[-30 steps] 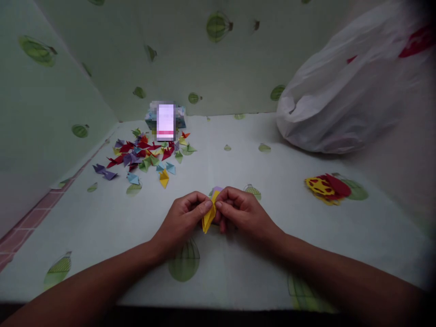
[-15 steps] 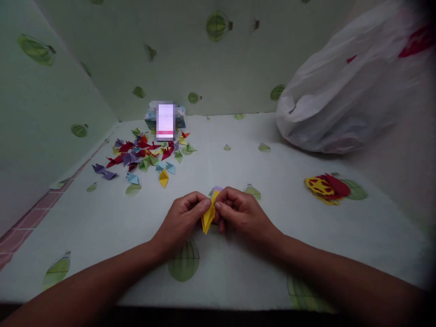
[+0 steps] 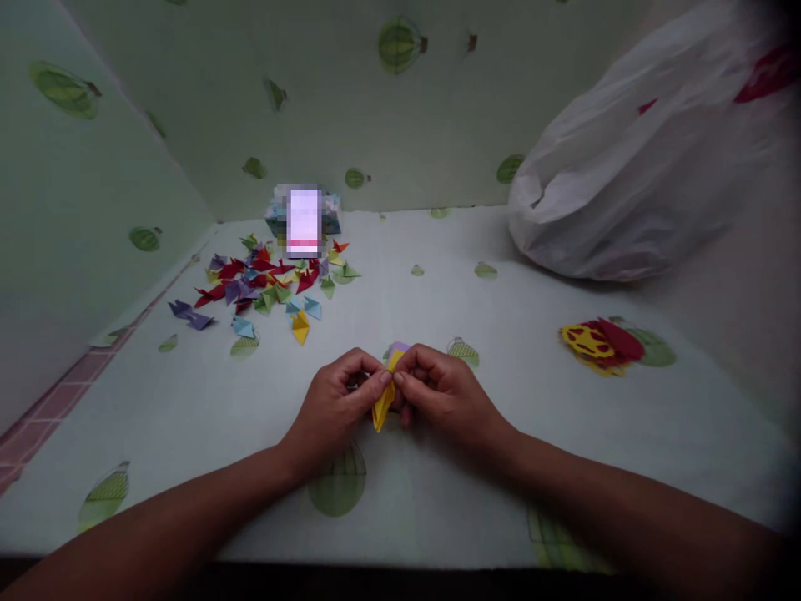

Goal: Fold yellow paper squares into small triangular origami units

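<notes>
A yellow folded paper point(image 3: 382, 409) is pinched between my two hands near the middle of the table. My left hand point(image 3: 343, 396) grips it from the left, thumb pressed on its upper part. From the right, my right hand point(image 3: 441, 384) pinches it too, its thumb tip almost touching the left one. The paper slants, with its pointed end toward me. A bit of light purple paper point(image 3: 400, 345) shows just behind the fingers; most of it is hidden.
Many small folded paper birds point(image 3: 269, 280) in several colours lie at the back left. Behind them a lit, blurred phone screen point(image 3: 304, 221) leans on a tissue box point(image 3: 335, 215). Red and yellow cut-outs point(image 3: 588, 340) lie at right, below a white plastic bag point(image 3: 601, 184).
My left thumb has slid slightly up and right along the yellow paper, closer to the right thumb. The right hand stays nearly still.
</notes>
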`<action>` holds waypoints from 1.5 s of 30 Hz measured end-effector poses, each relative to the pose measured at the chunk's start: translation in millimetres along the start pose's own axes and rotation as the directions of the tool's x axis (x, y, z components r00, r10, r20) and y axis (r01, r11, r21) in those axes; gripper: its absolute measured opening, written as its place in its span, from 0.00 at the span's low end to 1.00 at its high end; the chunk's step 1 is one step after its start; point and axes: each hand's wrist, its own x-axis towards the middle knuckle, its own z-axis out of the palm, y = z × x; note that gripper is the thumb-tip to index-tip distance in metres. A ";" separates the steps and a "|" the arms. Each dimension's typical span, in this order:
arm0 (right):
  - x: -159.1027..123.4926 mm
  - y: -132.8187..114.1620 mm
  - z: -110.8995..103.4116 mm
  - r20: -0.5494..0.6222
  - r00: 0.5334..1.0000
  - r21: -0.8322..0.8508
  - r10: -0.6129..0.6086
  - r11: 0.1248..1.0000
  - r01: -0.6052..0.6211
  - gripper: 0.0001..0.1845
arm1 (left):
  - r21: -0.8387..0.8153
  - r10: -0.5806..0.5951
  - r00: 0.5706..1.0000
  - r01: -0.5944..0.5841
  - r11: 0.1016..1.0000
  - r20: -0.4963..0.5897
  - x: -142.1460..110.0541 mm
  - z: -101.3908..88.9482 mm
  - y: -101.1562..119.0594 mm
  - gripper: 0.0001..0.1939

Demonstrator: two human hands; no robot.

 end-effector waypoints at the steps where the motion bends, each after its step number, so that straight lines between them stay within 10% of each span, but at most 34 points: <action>1: 0.0 0.0 0.0 0.001 1.000 0.003 0.000 1.000 0.000 0.06 | -0.001 0.002 1.000 -0.002 1.000 0.004 -0.4 -0.1 0.1 0.11; 45: 1.6 0.0 2.8 -0.018 1.000 0.000 0.021 1.000 -0.021 0.05 | 0.072 0.022 0.999 -0.020 0.997 -0.029 0.5 3.5 -2.5 0.10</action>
